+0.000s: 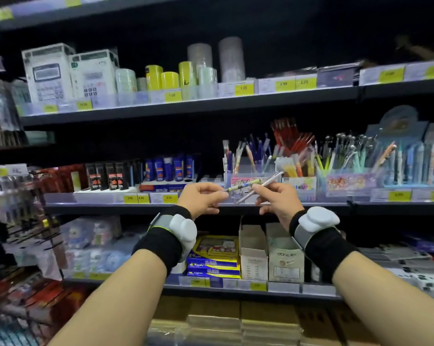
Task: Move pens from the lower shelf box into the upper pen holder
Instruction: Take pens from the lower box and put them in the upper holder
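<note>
A patterned pen (243, 185) is pinched by the left hand (201, 199); a pale pen (259, 187) is pinched by the right hand (279, 202). Both are held crossed, seemingly touching, before the clear pen holder (248, 182). The white box (284, 253) is shelved below.

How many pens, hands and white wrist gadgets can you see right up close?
Pens being held: 2, a patterned pen in the left hand and a white pen in the right hand
Hands: 2
White wrist gadgets: 2
Total: 6
</note>
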A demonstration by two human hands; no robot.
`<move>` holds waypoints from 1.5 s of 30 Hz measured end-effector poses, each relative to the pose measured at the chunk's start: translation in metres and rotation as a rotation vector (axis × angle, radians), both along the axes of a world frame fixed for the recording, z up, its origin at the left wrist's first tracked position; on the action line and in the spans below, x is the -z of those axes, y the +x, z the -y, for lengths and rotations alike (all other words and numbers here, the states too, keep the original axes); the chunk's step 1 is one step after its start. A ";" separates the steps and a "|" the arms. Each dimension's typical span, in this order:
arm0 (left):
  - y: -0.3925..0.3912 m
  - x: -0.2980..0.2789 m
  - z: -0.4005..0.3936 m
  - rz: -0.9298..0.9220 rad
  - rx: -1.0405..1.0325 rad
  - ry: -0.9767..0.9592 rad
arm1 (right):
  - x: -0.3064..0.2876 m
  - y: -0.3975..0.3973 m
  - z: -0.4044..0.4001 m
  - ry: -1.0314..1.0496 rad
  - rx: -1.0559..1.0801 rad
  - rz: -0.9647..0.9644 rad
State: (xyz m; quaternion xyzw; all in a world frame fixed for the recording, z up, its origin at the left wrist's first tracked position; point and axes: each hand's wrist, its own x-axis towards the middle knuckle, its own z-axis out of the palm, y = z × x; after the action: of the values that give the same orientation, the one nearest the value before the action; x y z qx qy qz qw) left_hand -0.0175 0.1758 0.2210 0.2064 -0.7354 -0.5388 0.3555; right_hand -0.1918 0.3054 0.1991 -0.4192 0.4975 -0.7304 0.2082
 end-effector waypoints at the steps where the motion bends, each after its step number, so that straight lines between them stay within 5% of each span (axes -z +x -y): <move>1: 0.000 -0.001 0.000 -0.040 -0.015 0.029 | -0.001 -0.003 -0.001 0.011 0.008 -0.012; 13: -0.023 -0.017 -0.005 -0.282 0.092 0.175 | -0.028 -0.040 -0.015 0.046 0.174 -0.193; 28: -0.072 -0.051 0.014 -0.380 -0.137 -0.174 | -0.065 -0.039 0.023 -0.015 0.534 -0.525; 45: -0.088 -0.044 0.044 -0.374 -0.246 -0.363 | -0.071 -0.036 0.068 -0.031 0.536 -0.659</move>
State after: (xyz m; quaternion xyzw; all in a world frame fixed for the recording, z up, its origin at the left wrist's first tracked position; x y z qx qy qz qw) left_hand -0.1054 0.1321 0.2646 0.1239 -0.7110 -0.3798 0.5787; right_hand -0.2278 0.2377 0.2699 -0.4891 0.6177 -0.5931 -0.1658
